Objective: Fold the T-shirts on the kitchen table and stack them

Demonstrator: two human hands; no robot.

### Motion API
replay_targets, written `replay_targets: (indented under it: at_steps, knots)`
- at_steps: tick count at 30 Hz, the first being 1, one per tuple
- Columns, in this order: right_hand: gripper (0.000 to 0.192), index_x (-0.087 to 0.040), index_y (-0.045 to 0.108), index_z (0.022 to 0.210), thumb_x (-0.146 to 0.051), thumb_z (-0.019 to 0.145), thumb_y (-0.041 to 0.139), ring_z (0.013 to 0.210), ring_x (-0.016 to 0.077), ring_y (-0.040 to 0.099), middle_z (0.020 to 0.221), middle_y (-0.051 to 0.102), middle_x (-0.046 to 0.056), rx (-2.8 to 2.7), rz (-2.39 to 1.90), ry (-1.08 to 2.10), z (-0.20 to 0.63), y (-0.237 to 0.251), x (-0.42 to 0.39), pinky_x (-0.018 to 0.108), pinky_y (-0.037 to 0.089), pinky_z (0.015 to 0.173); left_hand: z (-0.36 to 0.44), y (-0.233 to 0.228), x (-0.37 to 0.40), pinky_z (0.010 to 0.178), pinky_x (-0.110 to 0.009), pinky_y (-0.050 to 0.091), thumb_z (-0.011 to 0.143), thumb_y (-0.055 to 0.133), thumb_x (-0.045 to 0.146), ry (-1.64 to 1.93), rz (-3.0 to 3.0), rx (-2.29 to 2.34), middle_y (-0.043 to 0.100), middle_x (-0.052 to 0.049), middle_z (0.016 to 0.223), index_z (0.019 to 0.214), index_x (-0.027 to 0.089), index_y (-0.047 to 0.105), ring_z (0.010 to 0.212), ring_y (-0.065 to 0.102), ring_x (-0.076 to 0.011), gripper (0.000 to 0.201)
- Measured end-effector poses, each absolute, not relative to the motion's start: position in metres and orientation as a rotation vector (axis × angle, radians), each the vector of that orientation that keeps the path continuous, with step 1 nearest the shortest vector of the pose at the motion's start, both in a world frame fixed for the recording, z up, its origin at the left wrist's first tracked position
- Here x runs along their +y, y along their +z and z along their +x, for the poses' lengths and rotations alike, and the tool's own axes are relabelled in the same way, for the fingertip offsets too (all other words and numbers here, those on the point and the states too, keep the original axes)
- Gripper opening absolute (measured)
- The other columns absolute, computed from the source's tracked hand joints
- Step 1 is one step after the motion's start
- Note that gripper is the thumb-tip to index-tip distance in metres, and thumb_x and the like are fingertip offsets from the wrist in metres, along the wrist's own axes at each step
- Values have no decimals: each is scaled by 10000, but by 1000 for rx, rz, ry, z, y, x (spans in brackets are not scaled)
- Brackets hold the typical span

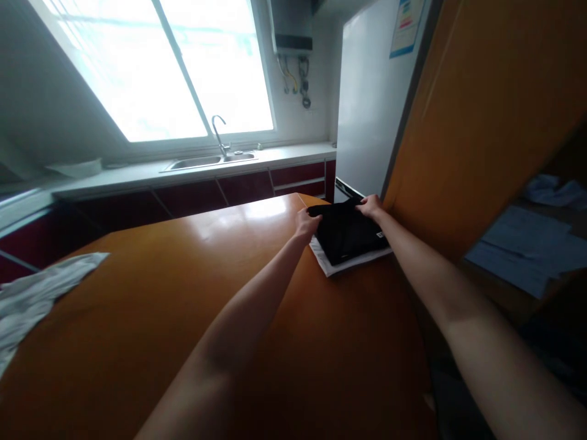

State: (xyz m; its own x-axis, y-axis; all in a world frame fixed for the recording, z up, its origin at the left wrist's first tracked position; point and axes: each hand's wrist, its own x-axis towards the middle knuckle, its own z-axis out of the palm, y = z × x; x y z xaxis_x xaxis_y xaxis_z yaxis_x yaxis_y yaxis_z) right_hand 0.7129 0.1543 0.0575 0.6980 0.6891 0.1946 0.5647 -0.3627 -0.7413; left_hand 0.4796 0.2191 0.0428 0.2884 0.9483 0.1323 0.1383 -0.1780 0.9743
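Both my arms reach out to the far right part of a wooden table (192,318). A folded black garment (348,235) lies there on top of a folded white cloth (337,267), whose edge shows along the near side. My left hand (308,225) is closed on the garment's far left corner. At the far right corner my right hand (369,206) pinches the same black fabric. Between the two hands the far edge looks slightly bunched. A small white mark shows near the garment's right side. What kind of garment it is, I cannot tell.
A crumpled white cloth (41,293) lies on the table's left edge. A fridge (367,91) and a wooden panel (472,110) stand close on the right. Behind the table runs a counter with a sink (197,162) under a window. Papers (523,244) lie at the far right.
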Motion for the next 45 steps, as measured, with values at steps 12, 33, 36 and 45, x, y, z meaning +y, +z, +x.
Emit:
replay_targets:
  at_steps: [12,33,36,45]
  knots:
    - [571,-209,466,1492,-521,1024,369,1516,328,233,1620,336,145,-1589,-2283,142,688,37,166,634,196,1183,495,47,193,1170,-711,81,951,435,598,395,2608,1042,263,-164,1647,1544,201,390,1530,122,-418,715]
    - [357,-165,656,1176,-319,976,403,1146,297,582,1179,664,153,-1614,-1370,-254,491,44,54,461,438,1051,284,24,74,1236,-545,186,1036,400,369,863,2685,1215,515,-89,1497,1416,228,505,1465,363,-265,419]
    - [319,-179,676,1140,-292,945,449,1157,295,576,1194,652,146,-1779,-1321,-80,419,12,40,455,449,1049,179,4,73,1228,-542,211,1010,442,301,724,2640,1553,535,-99,1480,1393,209,529,1449,390,-275,404]
    - [303,-167,712,1097,-232,938,462,1154,271,588,1241,632,154,-2141,-1267,142,300,-23,9,417,466,1031,-87,24,39,1115,-697,244,919,501,237,611,1948,2617,490,-278,1453,1365,93,542,1426,348,-449,470]
